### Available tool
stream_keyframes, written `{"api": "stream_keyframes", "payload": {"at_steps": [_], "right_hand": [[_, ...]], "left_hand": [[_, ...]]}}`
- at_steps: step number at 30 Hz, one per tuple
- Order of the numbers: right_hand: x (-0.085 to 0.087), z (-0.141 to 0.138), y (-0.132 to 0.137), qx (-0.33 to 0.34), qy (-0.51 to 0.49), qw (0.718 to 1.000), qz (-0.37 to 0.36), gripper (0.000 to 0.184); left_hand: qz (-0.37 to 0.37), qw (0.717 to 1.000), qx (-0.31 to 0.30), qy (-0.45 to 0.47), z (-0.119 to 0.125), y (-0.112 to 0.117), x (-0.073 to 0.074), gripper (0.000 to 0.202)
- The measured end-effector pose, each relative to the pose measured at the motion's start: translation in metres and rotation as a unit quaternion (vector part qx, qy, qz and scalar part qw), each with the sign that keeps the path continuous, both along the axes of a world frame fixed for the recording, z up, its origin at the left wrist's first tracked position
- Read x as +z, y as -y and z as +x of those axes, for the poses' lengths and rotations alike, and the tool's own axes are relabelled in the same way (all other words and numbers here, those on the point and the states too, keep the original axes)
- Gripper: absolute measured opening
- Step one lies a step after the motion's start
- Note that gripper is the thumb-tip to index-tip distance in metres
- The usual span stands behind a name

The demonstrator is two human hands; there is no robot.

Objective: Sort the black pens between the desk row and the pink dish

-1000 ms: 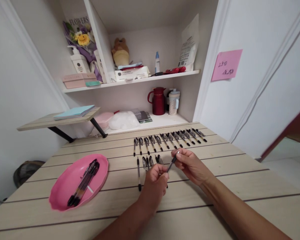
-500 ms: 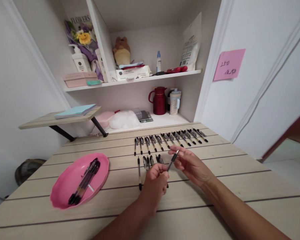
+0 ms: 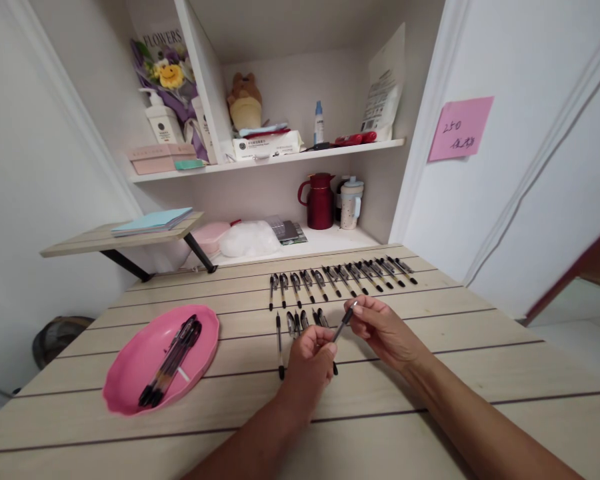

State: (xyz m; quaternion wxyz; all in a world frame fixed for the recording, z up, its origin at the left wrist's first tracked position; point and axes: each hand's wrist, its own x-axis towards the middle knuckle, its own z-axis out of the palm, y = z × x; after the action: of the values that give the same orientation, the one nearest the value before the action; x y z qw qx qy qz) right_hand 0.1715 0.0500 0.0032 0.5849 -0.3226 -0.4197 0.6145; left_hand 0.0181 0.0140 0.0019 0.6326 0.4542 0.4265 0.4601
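My left hand [image 3: 313, 360] is closed around the rear of a black pen [image 3: 343, 323], whose uncapped silver tip points up to the right. At that tip, my right hand [image 3: 383, 327] pinches the pen between thumb and fingers. Beyond my hands, a row of capped-looking black pens [image 3: 307, 285] lies on the wooden table [image 3: 445, 413]. Nearer, a second group includes one pen [image 3: 279, 347] with a bare point and several pens [image 3: 297, 321] partly hidden by my left hand.
A pink scalloped dish [image 3: 125, 347] at the left holds several black pens [image 3: 173, 363]. Behind it stands a small raised shelf [image 3: 75, 245] with blue-covered papers [image 3: 155, 220]. At the back are a red jug [image 3: 321, 200], a tumbler [image 3: 351, 203] and a white cabinet shelf [image 3: 180, 172].
My right thumb and fingers have closed onto the tip end of the pen, where they were spread before. My left hand keeps its hold, almost still.
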Motion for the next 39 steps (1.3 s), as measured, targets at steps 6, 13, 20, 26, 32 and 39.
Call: {"api": "stream_keyframes", "payload": {"at_steps": [6,13,20,26,32,39], "right_hand": [[-0.002,0.020,-0.013,-0.177,0.268,0.946,0.036,0.030],[-0.026,0.032,-0.020,-0.163,0.655,0.737,0.032,0.009],[-0.006,0.030,-0.018,-0.115,0.128,0.984,0.032,0.022],[0.004,0.027,-0.012,-0.104,-0.037,0.993,0.038,0.023],[0.004,0.024,-0.011,-0.103,-0.038,0.993,0.047,0.022],[0.001,0.015,-0.006,-0.048,0.002,0.999,0.020,0.026]], "left_hand": [[-0.056,0.994,-0.005,0.090,-0.003,-0.003,-0.006,0.023],[-0.057,0.994,-0.021,0.093,-0.004,-0.002,-0.004,0.027],[-0.051,0.996,-0.063,0.039,-0.005,0.001,-0.003,0.022],[-0.040,0.996,-0.080,0.026,-0.004,0.001,-0.003,0.021],[-0.038,0.995,-0.092,0.025,-0.005,0.000,-0.004,0.019],[-0.034,0.995,-0.090,0.025,-0.004,0.000,-0.004,0.022]]}}
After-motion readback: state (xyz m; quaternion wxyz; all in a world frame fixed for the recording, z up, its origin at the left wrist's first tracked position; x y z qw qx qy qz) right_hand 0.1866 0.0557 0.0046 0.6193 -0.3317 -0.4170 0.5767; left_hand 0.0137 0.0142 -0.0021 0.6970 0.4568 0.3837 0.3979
